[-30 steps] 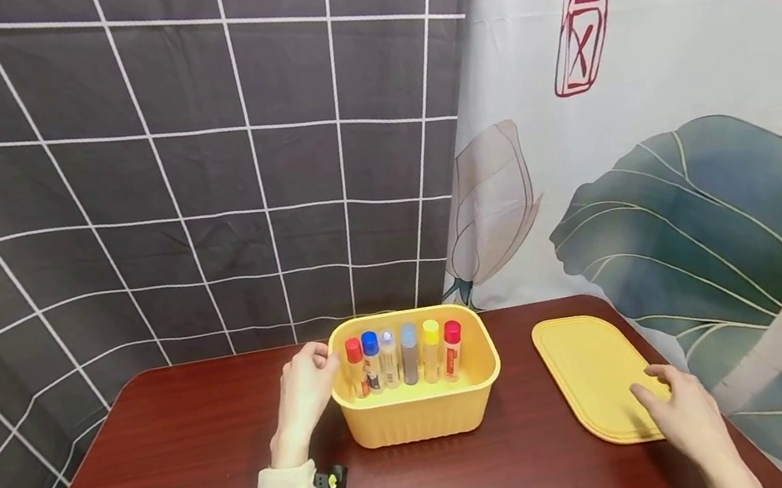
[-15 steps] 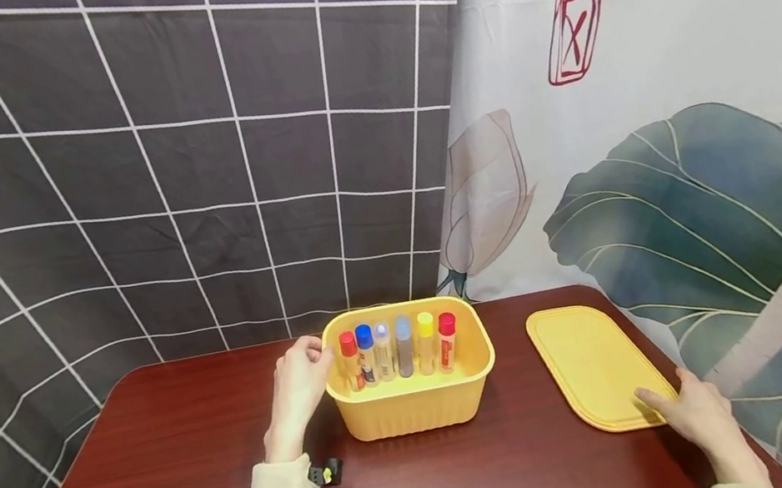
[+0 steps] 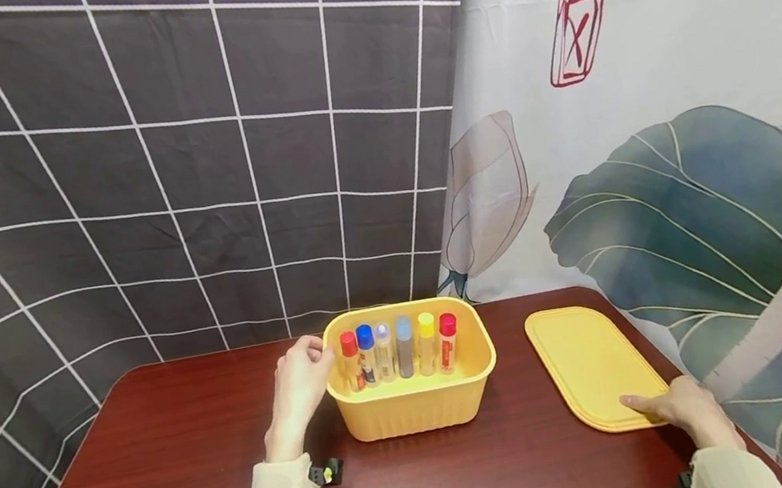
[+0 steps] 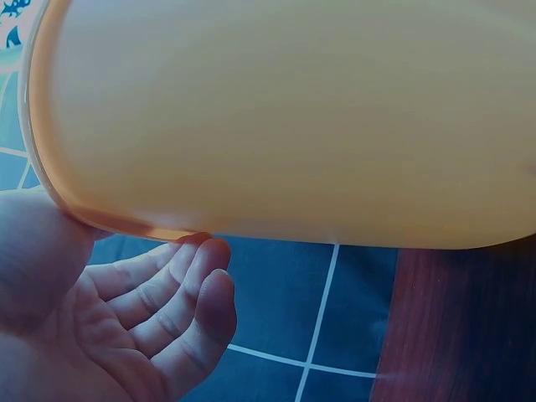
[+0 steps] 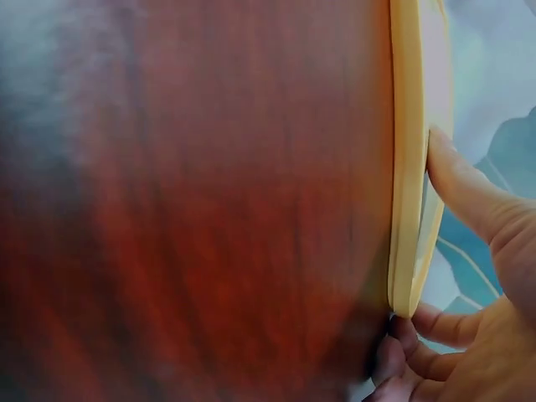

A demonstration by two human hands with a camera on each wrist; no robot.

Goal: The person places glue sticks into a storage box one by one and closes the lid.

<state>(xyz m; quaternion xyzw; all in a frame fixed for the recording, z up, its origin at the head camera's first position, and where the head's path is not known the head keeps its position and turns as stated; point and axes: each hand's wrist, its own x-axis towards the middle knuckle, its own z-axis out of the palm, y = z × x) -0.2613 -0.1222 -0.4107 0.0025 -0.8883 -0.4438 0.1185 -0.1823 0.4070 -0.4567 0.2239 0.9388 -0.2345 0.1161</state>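
Observation:
Near the table's back edge stands a yellow plastic box [image 3: 416, 413], with several upright tubes [image 3: 405, 351] in a row inside, their caps red, blue, pale, grey-blue and yellow. My left hand [image 3: 298, 380] holds the box's left end at the rim. In the left wrist view its curled fingertips touch the box's outer wall, and the thumb tip is hidden. To the right lies a flat yellow lid [image 3: 590, 357]. My right hand [image 3: 688, 406] grips its near right corner. In the right wrist view the thumb presses the lid's top, with the fingers at its lower edge.
The dark red wooden table [image 3: 188, 460] ends just right of the lid. A dark grey cloth with white grid lines [image 3: 197, 163] hangs behind it. A white cloth with leaf prints [image 3: 668, 219] hangs at the right.
My right hand has come down onto the lid's near right corner, its thumb now on top. The left hand stays at the box's left end. The head view has shifted slightly.

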